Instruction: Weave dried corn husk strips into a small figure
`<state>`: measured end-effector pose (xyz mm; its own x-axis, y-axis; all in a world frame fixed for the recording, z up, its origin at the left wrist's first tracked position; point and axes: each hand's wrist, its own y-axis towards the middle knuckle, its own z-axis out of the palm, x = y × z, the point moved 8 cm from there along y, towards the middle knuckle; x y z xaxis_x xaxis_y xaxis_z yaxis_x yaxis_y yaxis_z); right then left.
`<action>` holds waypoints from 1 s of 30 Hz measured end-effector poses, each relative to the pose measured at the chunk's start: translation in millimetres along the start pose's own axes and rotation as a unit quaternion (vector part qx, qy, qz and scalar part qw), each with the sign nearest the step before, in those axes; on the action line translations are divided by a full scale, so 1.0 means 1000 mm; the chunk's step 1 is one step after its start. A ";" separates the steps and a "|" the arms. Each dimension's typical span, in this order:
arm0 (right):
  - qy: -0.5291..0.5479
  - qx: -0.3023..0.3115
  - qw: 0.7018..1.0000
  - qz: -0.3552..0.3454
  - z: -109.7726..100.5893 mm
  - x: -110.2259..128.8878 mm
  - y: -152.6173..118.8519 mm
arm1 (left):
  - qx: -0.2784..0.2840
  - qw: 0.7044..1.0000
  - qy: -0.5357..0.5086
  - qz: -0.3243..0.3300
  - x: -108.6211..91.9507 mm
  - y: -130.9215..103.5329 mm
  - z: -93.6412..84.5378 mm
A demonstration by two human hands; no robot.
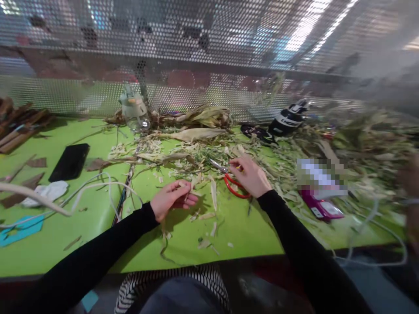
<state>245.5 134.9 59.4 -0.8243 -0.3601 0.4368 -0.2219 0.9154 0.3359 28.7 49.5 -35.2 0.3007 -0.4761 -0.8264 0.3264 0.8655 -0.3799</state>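
My left hand (175, 198) is closed in a pinch around a thin, pale strip of dried corn husk (195, 192), held just above the green table. To its right, my right hand (250, 175) has its fingers curled over a pair of scissors (233, 187) with red handles. The metal blades point up and left toward the husk scraps, and the hand partly covers the handles. Cut husk pieces (213, 194) are scattered between and below both hands. A larger pale husk (193, 134) lies farther back among shredded bits.
A clear bottle (135, 113) and a dark bottle (290, 118) stand near the perforated metal screen (183, 74). At left are a black phone (70, 162), white cable and crumpled tissue (47, 193). A magenta packet (321, 206) and heaped husks (376, 139) occupy the right.
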 end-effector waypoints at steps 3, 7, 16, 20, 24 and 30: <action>-0.060 0.011 0.997 0.042 -0.012 -0.028 -0.006 | -0.008 1.000 -0.006 -0.006 -0.002 -0.004 -0.001; -0.091 -0.027 0.992 0.082 -0.029 -0.061 0.001 | -0.022 0.999 -0.019 0.026 -0.013 -0.011 -0.005; -0.073 0.012 0.996 0.059 0.012 -0.056 0.035 | -0.133 0.964 0.183 0.140 -0.045 -0.003 -0.043; -0.041 0.062 0.997 0.009 0.034 -0.023 0.030 | -0.156 0.951 0.226 0.138 -0.049 0.003 -0.057; -0.005 0.142 0.989 -0.040 0.054 0.009 0.014 | -0.172 0.940 0.255 0.145 -0.052 0.005 -0.063; 0.027 0.170 0.984 -0.055 0.060 0.020 0.002 | -0.147 0.907 0.351 0.179 -0.056 0.005 -0.056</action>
<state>197.3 139.8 18.9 -0.7586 -0.4618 0.4597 -0.4776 0.8740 0.0898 -36.6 89.5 -13.6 -0.3379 -0.0299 -0.9407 0.0359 0.9984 -0.0446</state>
